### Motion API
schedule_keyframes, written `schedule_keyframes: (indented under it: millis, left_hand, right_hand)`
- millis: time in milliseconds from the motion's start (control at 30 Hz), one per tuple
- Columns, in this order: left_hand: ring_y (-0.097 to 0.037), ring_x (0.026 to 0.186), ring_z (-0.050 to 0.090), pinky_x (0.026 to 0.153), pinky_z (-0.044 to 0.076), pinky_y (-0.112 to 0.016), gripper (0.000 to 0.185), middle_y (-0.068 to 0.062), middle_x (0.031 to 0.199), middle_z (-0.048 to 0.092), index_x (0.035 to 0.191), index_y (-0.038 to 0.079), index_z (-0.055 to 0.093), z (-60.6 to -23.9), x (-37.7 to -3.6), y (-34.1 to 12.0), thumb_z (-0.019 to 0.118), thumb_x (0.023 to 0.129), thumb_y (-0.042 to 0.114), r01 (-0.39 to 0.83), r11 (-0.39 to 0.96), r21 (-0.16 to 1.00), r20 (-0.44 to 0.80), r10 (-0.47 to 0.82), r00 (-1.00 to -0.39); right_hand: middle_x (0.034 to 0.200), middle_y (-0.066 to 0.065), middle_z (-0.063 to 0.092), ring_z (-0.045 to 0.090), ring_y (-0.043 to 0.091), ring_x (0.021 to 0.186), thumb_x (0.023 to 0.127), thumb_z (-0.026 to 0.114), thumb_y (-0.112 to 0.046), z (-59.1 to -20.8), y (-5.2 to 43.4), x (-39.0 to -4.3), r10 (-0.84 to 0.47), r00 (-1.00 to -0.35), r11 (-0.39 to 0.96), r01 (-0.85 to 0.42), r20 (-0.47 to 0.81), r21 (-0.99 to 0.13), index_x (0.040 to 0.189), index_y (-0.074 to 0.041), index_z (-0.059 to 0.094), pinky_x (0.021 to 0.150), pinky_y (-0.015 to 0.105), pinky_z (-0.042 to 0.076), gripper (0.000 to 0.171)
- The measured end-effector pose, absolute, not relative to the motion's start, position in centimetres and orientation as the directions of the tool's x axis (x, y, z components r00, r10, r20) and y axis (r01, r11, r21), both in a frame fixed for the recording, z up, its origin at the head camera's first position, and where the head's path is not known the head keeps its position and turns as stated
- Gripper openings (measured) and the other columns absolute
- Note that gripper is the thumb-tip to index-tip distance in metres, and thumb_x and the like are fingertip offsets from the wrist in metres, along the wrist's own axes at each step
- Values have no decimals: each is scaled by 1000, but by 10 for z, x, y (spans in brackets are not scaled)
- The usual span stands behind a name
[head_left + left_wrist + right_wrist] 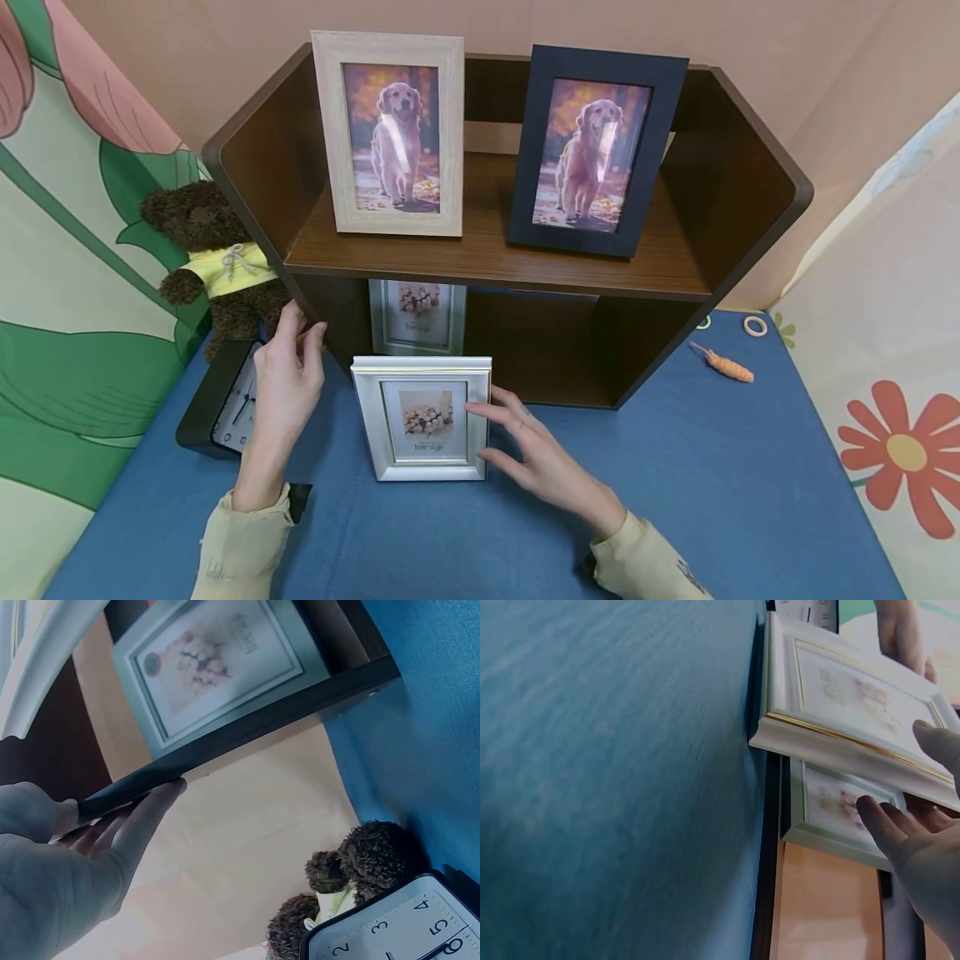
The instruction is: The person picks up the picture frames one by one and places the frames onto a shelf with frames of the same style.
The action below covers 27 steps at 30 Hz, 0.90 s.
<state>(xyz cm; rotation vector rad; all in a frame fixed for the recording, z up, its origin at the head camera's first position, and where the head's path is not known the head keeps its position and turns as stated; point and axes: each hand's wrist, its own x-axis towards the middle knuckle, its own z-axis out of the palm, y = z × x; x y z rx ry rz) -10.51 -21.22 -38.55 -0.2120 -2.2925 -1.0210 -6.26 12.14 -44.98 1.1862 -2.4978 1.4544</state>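
Note:
A small silver picture frame [420, 421] [847, 697] stands on the blue cloth in front of a dark wooden shelf [495, 258]. My right hand [525, 450] [922, 847] is spread, its fingertips [480, 408] touching the frame's right edge. A second, similar frame [417, 317] [217, 667] [840, 814] stands behind it in the shelf's lower compartment. My left hand [288, 367] [67, 862] holds the front edge of the shelf's left side panel [247, 724] between thumb and fingers.
Two dog photos, one in a light frame [390, 133] and one in a dark frame [596, 150], stand on the upper shelf. A brown teddy bear [213, 250] [352, 870] and a black clock [225, 400] [397, 930] sit at the left. A small orange carrot-like object [723, 363] and a ring [755, 325] lie at the right.

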Motion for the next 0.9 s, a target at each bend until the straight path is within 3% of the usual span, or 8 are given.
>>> schedule_keyframes:
  millis: [267, 900]
  left_hand:
    - [-43, 75, 74, 73, 37, -4, 31, -29, 117, 73, 140, -8, 56, -386, -106, -213, 57, 108, -6, 381, 695, 609, 600, -91, -795]
    - [-43, 75, 74, 72, 38, -4, 33, -29, 119, 73, 141, -7, 56, -385, -105, -212, 56, 109, -5, 379, 696, 610, 597, -89, -797]
  right_hand:
    - [160, 15, 44, 56, 29, 138, 97, 79, 1, -453, 118, -65, -601, -703, 271, -627, 380, -730, 158, -18, 48, 106, 52, 52, 71]
    - [154, 14, 50, 55, 30, 137, 100, 70, 8, -454, 112, -65, -569, -709, 250, -632, 416, -733, 158, -14, 48, 103, 50, 53, 66]
